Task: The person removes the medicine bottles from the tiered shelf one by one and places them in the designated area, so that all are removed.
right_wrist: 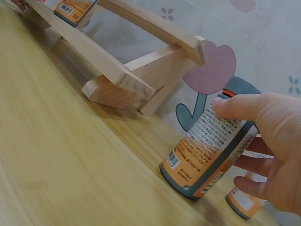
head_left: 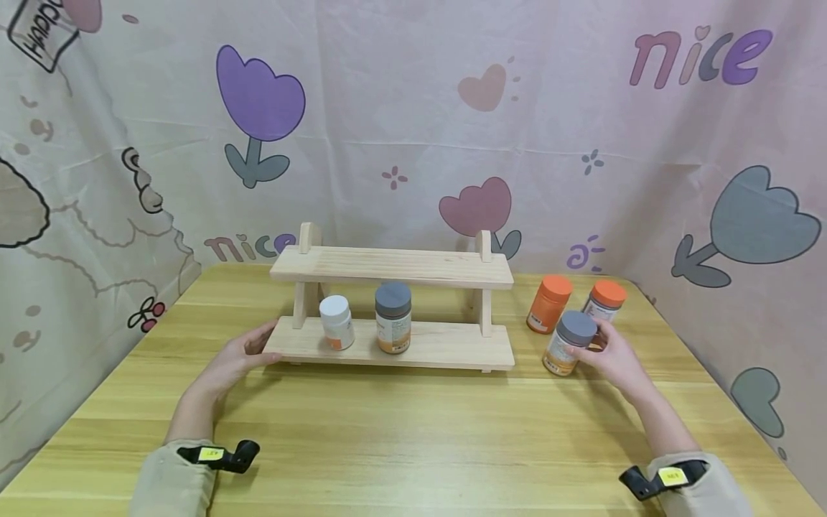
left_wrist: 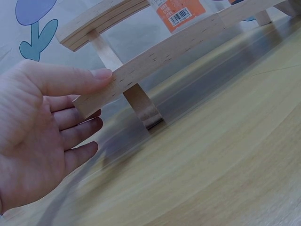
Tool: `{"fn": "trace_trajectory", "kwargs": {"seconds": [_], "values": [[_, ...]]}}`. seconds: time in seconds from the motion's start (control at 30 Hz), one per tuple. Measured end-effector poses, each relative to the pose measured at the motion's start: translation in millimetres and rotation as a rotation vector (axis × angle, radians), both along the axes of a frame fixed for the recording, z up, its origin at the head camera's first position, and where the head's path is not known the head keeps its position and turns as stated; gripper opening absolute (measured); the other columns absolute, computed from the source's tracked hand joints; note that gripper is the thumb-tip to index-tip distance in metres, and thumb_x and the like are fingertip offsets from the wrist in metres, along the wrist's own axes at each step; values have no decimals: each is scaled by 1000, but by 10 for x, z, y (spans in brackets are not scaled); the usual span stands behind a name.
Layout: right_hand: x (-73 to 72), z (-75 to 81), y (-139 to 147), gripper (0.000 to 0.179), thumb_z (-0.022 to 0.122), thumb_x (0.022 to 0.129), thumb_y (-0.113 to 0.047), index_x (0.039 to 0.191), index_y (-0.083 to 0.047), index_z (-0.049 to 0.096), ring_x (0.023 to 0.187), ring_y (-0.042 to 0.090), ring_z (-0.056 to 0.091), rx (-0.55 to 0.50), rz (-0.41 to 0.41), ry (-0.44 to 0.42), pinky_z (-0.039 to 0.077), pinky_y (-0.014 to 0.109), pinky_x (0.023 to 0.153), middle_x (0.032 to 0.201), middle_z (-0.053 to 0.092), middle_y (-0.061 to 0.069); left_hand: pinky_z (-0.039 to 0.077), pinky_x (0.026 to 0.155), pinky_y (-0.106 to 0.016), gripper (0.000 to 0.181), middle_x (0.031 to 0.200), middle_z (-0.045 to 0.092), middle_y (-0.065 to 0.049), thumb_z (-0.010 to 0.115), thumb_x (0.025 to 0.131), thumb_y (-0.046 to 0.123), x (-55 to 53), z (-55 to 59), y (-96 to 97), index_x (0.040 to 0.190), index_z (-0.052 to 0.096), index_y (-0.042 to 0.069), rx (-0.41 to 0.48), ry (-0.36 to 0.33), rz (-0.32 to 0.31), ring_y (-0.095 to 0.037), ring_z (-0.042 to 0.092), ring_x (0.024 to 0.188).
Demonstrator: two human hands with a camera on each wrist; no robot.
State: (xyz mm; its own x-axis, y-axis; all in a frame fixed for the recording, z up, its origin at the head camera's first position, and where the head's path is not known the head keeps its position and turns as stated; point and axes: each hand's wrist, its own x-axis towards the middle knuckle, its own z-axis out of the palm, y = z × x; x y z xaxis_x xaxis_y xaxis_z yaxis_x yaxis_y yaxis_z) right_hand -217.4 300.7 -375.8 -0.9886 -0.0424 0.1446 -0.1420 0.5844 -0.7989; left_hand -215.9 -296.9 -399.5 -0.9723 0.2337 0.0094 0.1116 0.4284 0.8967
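A two-tier wooden shelf (head_left: 392,266) stands on the table. My left hand (head_left: 235,362) grips the left end of its lower board, thumb on the front edge and fingers around the end, as the left wrist view (left_wrist: 96,82) shows close up. On that lower board stand a small white-capped bottle (head_left: 337,327) and a bottle with a grey cap (head_left: 393,316). To the right of the shelf, my right hand (head_left: 614,357) holds another grey-capped pill bottle (head_left: 563,350), thumb in front and fingers behind. In the right wrist view this bottle (right_wrist: 202,146) is tilted.
Behind the held bottle stand an orange bottle (head_left: 548,307) and an orange-capped bottle (head_left: 606,298) with a pale label. The upper board bears nothing. A patterned cloth (head_left: 388,108) hangs behind the wooden table (head_left: 400,445).
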Motion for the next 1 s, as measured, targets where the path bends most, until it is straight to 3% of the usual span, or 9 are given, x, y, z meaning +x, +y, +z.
{"fn": "trace_trajectory", "kwargs": {"seconds": [0.2,0.33,0.43,0.53,0.6,0.7,0.87,0.93,1.0], "values": [[32,36,26,71,67,86,-20,139,7,28,114,43,45,16,21,-9,44,40,88,129,44,31,21,105,-51,78,149,16,-27,63,89,18,-2,-1,-1,146,14,-5,6,-4,-7,-43,18,134],[33,88,64,71,66,87,-20,139,9,28,112,38,48,27,13,21,43,20,82,128,45,32,32,101,-20,78,149,16,-27,62,89,19,-8,-1,-7,146,15,-5,5,5,-10,-43,19,134],[34,141,86,68,66,88,-20,138,10,30,106,14,51,25,11,62,40,9,78,128,46,31,31,86,-2,78,149,17,-27,63,89,19,-5,-1,-9,146,15,-5,10,6,-9,-43,19,134],[31,211,90,66,65,88,-20,136,10,32,98,-7,44,7,24,96,39,5,77,128,46,30,30,84,-1,78,149,17,-27,63,88,18,-3,-2,-8,146,15,-5,13,6,-9,-43,19,134],[26,272,79,65,64,89,-19,136,10,32,96,-11,42,-5,39,111,39,4,78,128,45,30,30,84,-1,78,149,17,-27,63,88,18,-2,-3,-8,146,15,-4,13,3,-8,-43,19,134],[12,376,39,64,64,89,-18,137,10,31,101,-1,48,-13,51,124,39,5,81,127,46,29,32,90,-5,78,149,17,-27,63,88,19,-1,-4,-8,146,15,-4,6,-1,-7,-42,19,134],[-30,578,-79,68,63,89,-21,140,8,28,116,33,47,3,58,120,39,6,85,131,46,28,27,107,-38,78,149,16,-27,62,89,18,-8,-5,-11,146,14,-4,4,-5,-8,-43,18,134],[-51,652,-144,70,63,89,-24,141,6,27,119,38,45,-2,68,111,40,8,87,132,46,26,21,105,-51,79,149,15,-27,62,89,18,-13,-5,-10,146,13,-5,9,-7,-8,-43,17,134],[-74,714,-225,69,63,90,-24,142,3,28,120,37,45,-19,81,100,41,10,88,133,46,24,19,104,-54,79,149,15,-27,62,89,17,-16,-5,-9,146,12,-5,14,-9,-8,-44,17,134]]}}
